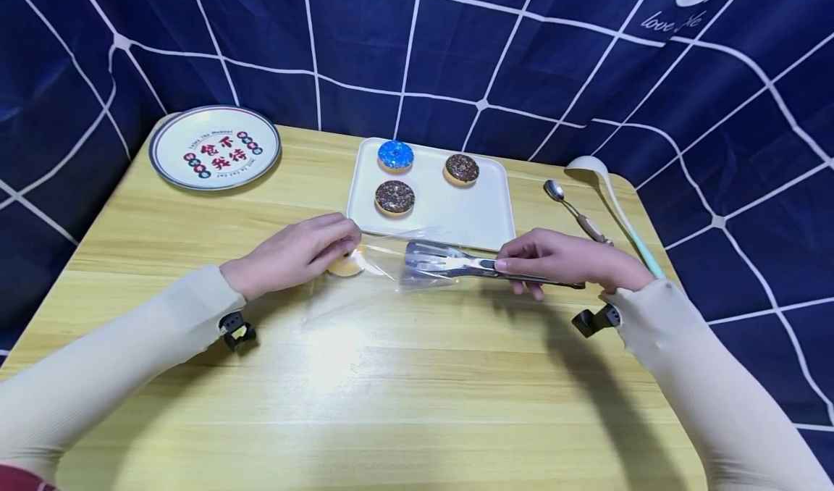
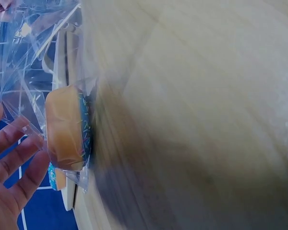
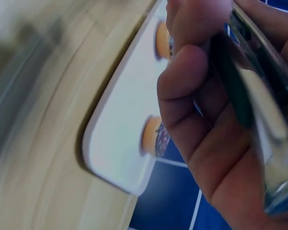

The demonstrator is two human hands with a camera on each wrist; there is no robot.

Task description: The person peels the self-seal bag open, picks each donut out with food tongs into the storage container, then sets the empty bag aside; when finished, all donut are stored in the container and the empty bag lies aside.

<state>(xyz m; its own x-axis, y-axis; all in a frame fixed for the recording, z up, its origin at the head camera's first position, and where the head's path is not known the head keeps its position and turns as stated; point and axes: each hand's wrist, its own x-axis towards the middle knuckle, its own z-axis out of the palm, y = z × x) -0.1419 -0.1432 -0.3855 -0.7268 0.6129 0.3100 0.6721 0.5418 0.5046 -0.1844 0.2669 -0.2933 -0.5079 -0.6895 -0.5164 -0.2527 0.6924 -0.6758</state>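
My left hand (image 1: 302,250) pinches a clear plastic bag (image 1: 384,256) over the table, in front of the tray. Inside the bag, at the left hand's end, lies a donut (image 2: 65,127); its dark, sprinkled icing faces the tabletop in the left wrist view. My right hand (image 1: 554,259) grips metal tongs (image 1: 482,265) along their handles. The slotted heads point left, at the bag's right end, with the film overlapping them. Between these heads and the bagged donut there is a gap. In the right wrist view, curled fingers wrap the tongs' handle (image 3: 271,110).
Behind the hands a white tray (image 1: 449,212) bears a blue-iced donut (image 1: 395,156) and two chocolate ones (image 1: 394,198). A lettered plate (image 1: 215,176) stands back left. On the right lie a spoon (image 1: 573,212) and a white ladle (image 1: 619,208). Blue checked cloth (image 1: 365,35) surrounds the table's far sides.
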